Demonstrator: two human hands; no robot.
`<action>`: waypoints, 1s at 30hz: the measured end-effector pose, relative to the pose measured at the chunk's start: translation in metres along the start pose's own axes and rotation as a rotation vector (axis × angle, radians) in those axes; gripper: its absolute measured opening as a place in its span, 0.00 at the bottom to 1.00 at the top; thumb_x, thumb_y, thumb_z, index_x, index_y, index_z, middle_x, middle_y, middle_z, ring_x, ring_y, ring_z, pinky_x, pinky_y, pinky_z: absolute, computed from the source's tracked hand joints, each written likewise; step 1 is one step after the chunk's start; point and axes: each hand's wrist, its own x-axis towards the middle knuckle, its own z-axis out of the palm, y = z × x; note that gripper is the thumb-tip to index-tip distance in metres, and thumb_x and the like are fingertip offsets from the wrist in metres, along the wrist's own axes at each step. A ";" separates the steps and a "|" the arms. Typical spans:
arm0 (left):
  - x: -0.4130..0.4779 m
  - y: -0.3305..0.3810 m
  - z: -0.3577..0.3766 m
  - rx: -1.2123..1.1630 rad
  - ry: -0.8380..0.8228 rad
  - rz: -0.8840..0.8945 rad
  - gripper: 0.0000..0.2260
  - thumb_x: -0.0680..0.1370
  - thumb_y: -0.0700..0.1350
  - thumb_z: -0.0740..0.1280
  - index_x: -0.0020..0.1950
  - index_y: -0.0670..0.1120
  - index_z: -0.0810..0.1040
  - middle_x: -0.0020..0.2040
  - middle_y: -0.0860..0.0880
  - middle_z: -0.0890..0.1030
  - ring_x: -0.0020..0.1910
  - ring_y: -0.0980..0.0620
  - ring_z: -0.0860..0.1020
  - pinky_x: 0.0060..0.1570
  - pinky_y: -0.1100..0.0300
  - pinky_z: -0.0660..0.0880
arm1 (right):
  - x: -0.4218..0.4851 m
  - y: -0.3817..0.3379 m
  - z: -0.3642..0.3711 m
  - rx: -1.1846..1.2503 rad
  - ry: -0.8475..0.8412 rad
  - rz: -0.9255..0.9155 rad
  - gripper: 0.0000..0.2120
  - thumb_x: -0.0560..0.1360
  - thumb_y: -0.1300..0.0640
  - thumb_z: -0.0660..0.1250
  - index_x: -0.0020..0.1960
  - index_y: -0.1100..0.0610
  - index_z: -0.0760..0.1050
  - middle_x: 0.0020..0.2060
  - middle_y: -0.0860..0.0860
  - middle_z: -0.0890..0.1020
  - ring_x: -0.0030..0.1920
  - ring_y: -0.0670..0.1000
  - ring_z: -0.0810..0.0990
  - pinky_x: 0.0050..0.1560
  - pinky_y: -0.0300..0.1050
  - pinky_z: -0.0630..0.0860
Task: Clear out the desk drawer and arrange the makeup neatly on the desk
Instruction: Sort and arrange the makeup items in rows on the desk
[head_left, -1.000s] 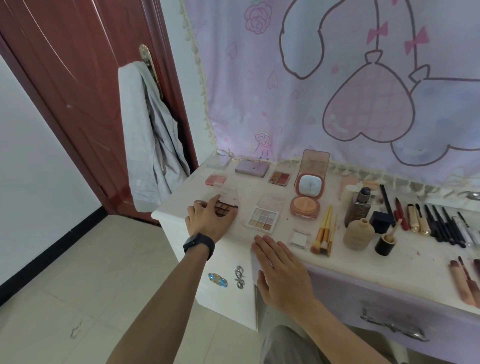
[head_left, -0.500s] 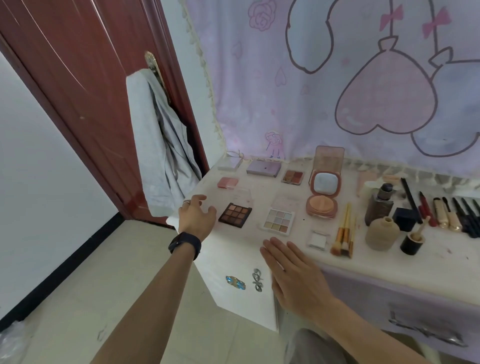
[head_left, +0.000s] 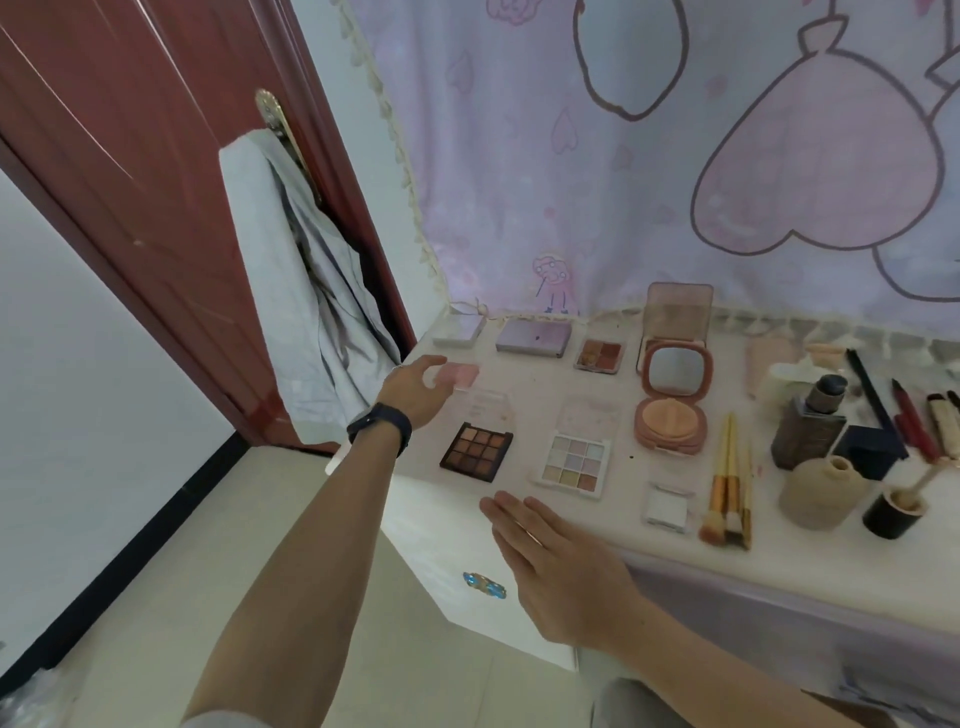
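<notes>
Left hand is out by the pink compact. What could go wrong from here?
1. The pink compact lies near the left edge of the desk; a clumsy touch from the open left hand could push it off.
2. The dark palette sits beside that hand's wrist, its clear lid raised; drawing back could knock it.

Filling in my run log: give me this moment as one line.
left hand: open, by pink compact, contact unclear | right hand: open, flat at desk front edge | dark palette: lid open, untouched
</notes>
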 end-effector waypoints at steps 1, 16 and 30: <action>0.005 0.001 0.001 0.001 -0.025 0.001 0.20 0.79 0.55 0.65 0.71 0.58 0.73 0.66 0.43 0.76 0.59 0.45 0.75 0.50 0.59 0.70 | 0.001 -0.001 0.000 -0.001 0.006 -0.002 0.27 0.74 0.51 0.60 0.69 0.61 0.77 0.74 0.57 0.71 0.75 0.58 0.69 0.74 0.52 0.68; -0.030 -0.003 -0.015 -0.105 0.095 -0.179 0.21 0.74 0.64 0.69 0.60 0.53 0.81 0.51 0.54 0.81 0.52 0.51 0.78 0.50 0.59 0.75 | -0.001 0.001 0.015 -0.044 0.096 -0.002 0.30 0.74 0.53 0.56 0.75 0.62 0.70 0.76 0.57 0.69 0.76 0.58 0.67 0.76 0.53 0.65; -0.224 0.055 -0.014 -0.586 0.232 0.021 0.15 0.72 0.67 0.73 0.52 0.60 0.84 0.52 0.63 0.84 0.53 0.63 0.80 0.52 0.64 0.77 | -0.024 -0.001 -0.042 0.502 0.048 0.207 0.23 0.80 0.52 0.66 0.73 0.57 0.73 0.73 0.52 0.73 0.75 0.52 0.69 0.74 0.50 0.67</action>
